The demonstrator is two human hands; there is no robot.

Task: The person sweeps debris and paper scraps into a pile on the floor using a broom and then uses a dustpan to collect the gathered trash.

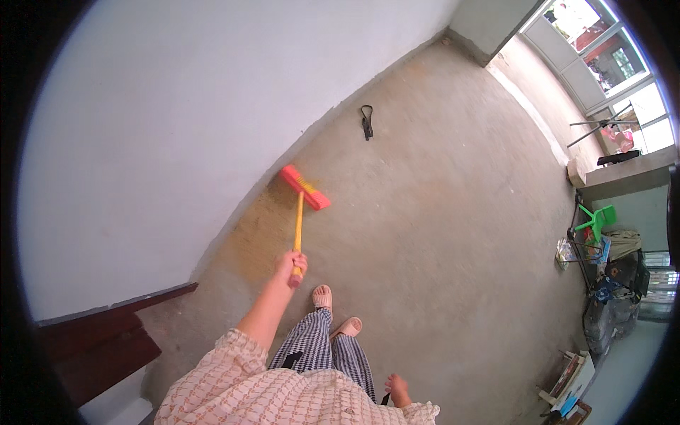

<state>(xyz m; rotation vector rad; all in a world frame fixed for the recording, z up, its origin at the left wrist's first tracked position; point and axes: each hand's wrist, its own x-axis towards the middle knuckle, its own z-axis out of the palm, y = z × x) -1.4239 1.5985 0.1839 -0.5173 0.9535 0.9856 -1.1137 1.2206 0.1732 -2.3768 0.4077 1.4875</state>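
My left hand (292,265) is closed round the yellow handle of a broom (304,187), close to the handle's end. The broom's red head rests on the concrete floor beside the foot of the white wall. A sandy, yellowish patch (258,230) covers the floor between the broom head and the wall's lower end. My right hand (398,389) hangs low by my right side with its fingers loosely apart. A small dark thing shows next to it, too little of it visible to name.
A black strap loop (367,123) lies on the floor ahead. Dark brown wooden furniture (106,347) stands at the lower left. Along the right are a green plastic chair (599,220), bags (610,319) and a small white cabinet (572,379). A doorway with glass panels is far right.
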